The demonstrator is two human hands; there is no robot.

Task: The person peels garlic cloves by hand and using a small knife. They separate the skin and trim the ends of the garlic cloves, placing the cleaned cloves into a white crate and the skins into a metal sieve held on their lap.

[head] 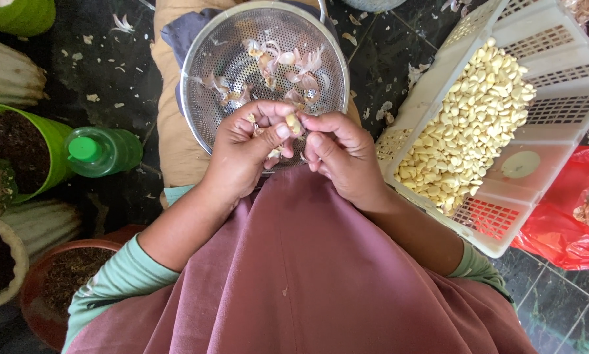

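Both my hands meet over my lap, just in front of a round metal colander (pixel 206 98) that holds several pinkish garlic skins (pixel 288 62). My left hand (pixel 245 151) and my right hand (pixel 340 154) pinch one pale garlic clove (pixel 294 123) between thumbs and fingertips. To the right, a white slotted plastic basket (pixel 557 111) lies tilted and holds a heap of peeled garlic cloves (pixel 471 124).
A green-capped plastic bottle (pixel 104 151) lies at the left beside green and brown plant pots (pixel 29 157). A red plastic bag (pixel 567 223) sits at the right. Bits of garlic skin lie scattered on the dark tiled floor (pixel 111 59).
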